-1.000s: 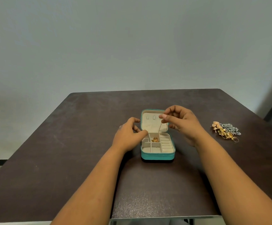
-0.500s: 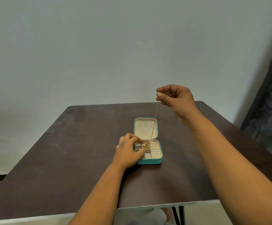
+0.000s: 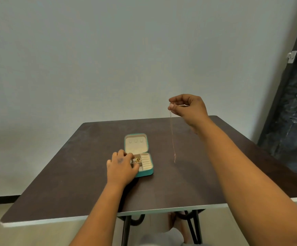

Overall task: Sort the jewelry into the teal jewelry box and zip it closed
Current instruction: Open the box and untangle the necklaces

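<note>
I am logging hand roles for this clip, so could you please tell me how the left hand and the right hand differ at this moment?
The left hand is low, resting on the open teal zip jewelry box; the right hand is raised above the dark brown table. The right hand pinches a thin gold chain that hangs straight down; what the left fingers hold, if anything, is unclear. Both are bare.

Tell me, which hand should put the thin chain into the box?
The right hand, probably: it already pinches the chain hanging beside the open teal box. The left hand rests on the box's near-left corner.
</note>
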